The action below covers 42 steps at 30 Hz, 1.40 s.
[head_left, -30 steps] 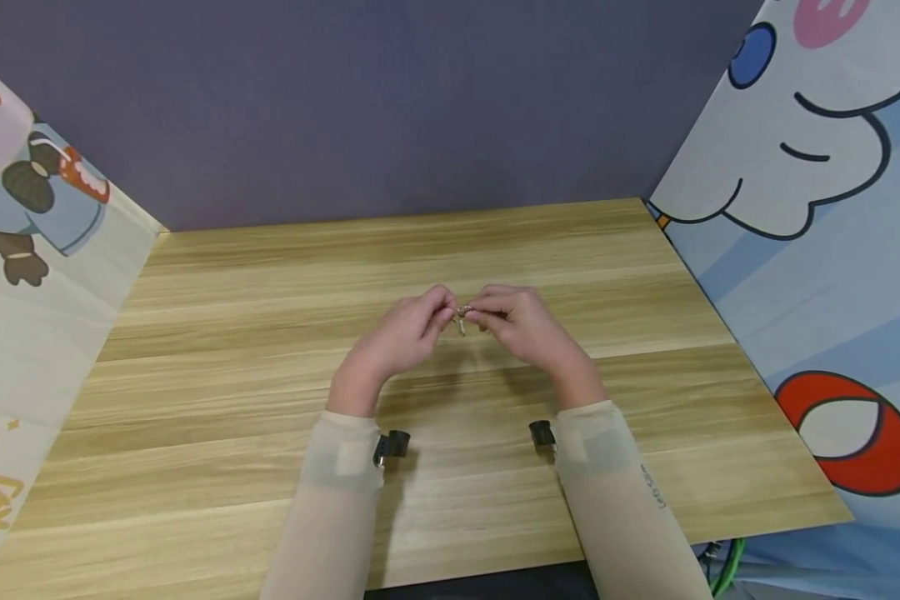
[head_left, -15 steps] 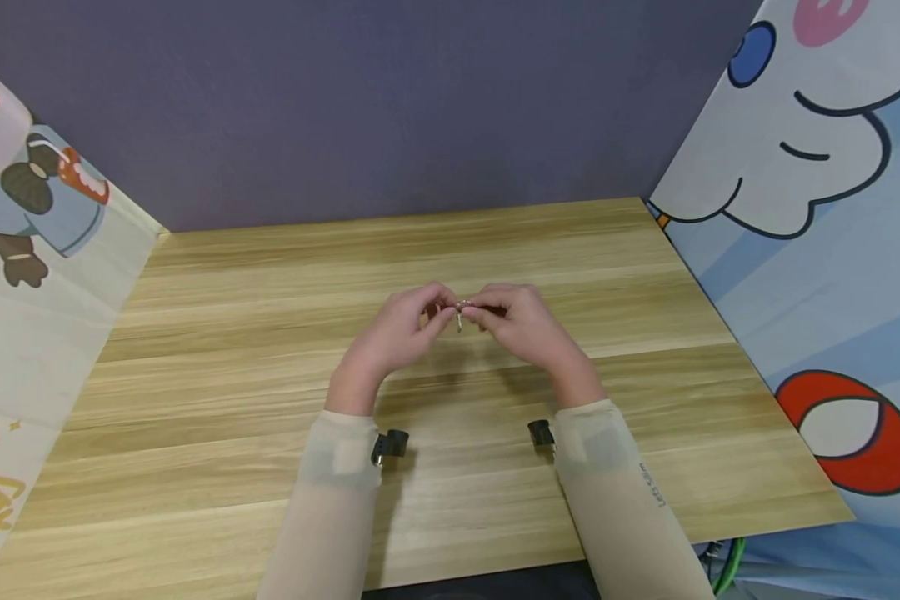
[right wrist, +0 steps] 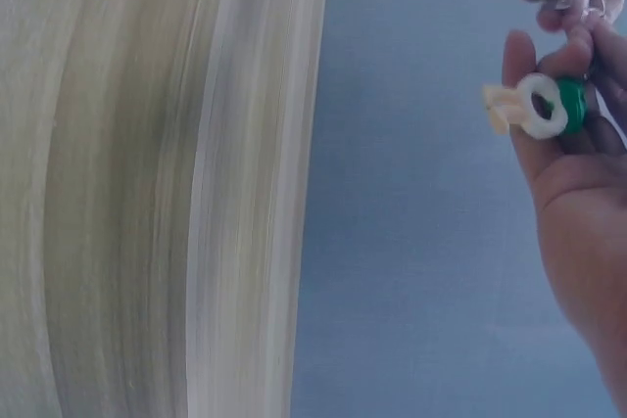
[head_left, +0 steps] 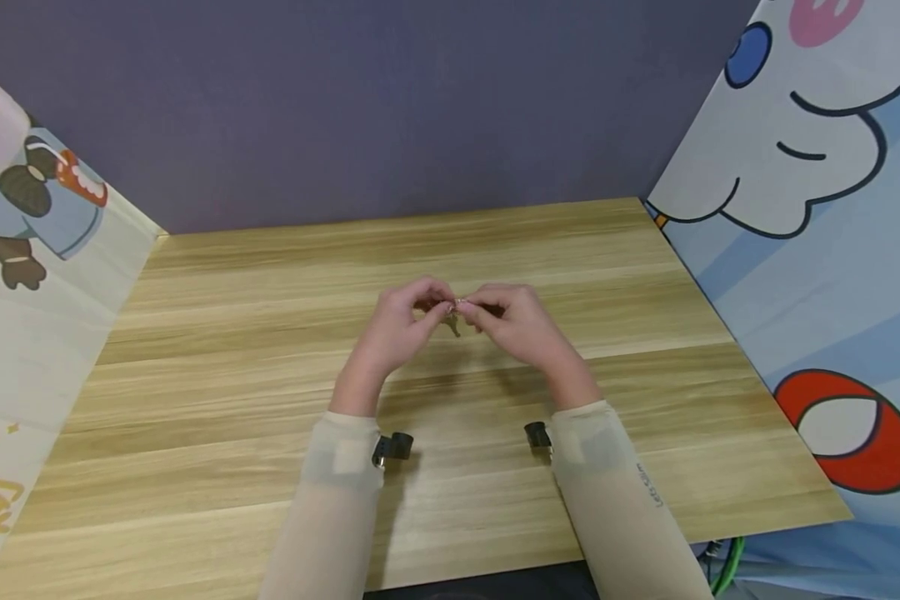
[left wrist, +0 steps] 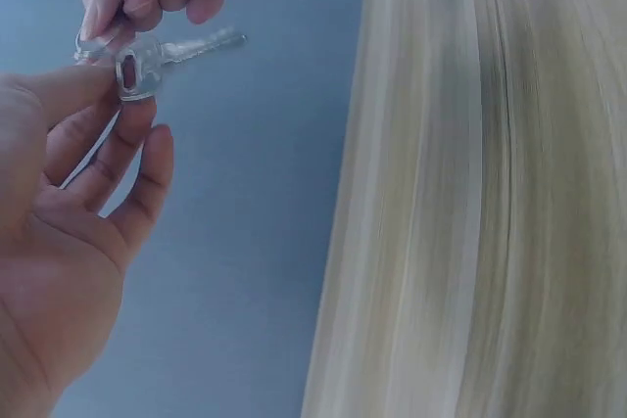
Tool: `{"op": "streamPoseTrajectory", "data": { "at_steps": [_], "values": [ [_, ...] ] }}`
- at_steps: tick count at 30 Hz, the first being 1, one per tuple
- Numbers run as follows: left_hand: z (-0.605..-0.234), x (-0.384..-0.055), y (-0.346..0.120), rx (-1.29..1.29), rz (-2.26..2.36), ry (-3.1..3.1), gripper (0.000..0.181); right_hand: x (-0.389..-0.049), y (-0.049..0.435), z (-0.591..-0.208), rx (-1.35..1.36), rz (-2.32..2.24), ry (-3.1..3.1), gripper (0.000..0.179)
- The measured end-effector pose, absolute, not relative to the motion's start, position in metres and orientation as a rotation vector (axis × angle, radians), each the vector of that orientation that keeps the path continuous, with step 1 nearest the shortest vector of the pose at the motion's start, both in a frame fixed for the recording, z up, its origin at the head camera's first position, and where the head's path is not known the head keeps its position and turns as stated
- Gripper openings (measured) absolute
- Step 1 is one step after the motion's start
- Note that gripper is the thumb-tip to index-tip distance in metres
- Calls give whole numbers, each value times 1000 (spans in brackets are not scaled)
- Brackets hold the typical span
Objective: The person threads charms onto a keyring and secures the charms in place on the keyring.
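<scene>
Above the table, my left hand (head_left: 399,332) and right hand (head_left: 521,323) meet fingertip to fingertip. A small metal key (left wrist: 140,68) is pinched between my left thumb and fingers, its blade pointing away from the palm. The thin metal split ring (left wrist: 90,46) lies at the tips of both hands; whether the key is threaded on it cannot be told. My right hand pinches the ring. A small figure charm (right wrist: 570,105), green, white and peach, lies against the right fingers in the right wrist view. In the head view, the fingers hide most of these things.
The wood-grain table (head_left: 232,400) lies under both hands. A purple-grey wall panel (head_left: 405,117) stands behind it, with cartoon-printed panels at the left and right (head_left: 817,317). Black camera mounts (head_left: 393,446) sit on both wrists. A green cable (head_left: 731,567) hangs beyond the right front edge.
My left fingers have opened out a little and shifted their hold on the key. The key now hangs at a slant, slightly further left. The right hand has barely moved.
</scene>
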<state>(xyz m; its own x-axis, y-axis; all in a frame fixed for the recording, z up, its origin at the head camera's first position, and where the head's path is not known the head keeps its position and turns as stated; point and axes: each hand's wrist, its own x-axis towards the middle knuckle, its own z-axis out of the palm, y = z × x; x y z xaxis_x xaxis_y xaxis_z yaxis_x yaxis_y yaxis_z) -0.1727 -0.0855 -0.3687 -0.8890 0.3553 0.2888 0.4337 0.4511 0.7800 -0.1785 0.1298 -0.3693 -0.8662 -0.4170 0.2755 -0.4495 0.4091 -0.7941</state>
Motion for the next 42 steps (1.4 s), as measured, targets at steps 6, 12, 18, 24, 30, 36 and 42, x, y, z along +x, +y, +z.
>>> {"op": "streamPoseTrajectory", "data": {
  "at_steps": [6, 12, 18, 24, 30, 36, 42],
  "values": [
    [-370, -171, -87, -673, -1576, -2563, 19, -178, 128, -369, 715, 1460, -2609, 20],
    [-370, -172, -88, -676, -1534, -2604, 19, -178, 127, -367, 668, 1402, -2649, 19],
    [-371, -178, -86, -718, -1357, -2640, 14, -179, 124, -367, 637, 1360, -2661, 17],
    [-369, -178, -85, -704, -1319, -2732, 16, -182, 125, -370, 728, 1321, -2597, 18],
    [-374, -179, -88, -718, -1390, -2727, 14, -182, 127, -373, 806, 1360, -2548, 12],
    [-375, -178, -92, -732, -1465, -2700, 13, -184, 129, -376, 834, 1497, -2498, 11],
    [-376, -178, -91, -762, -1525, -2647, 11, -184, 131, -377, 793, 1616, -2478, 12]
  ]
}}
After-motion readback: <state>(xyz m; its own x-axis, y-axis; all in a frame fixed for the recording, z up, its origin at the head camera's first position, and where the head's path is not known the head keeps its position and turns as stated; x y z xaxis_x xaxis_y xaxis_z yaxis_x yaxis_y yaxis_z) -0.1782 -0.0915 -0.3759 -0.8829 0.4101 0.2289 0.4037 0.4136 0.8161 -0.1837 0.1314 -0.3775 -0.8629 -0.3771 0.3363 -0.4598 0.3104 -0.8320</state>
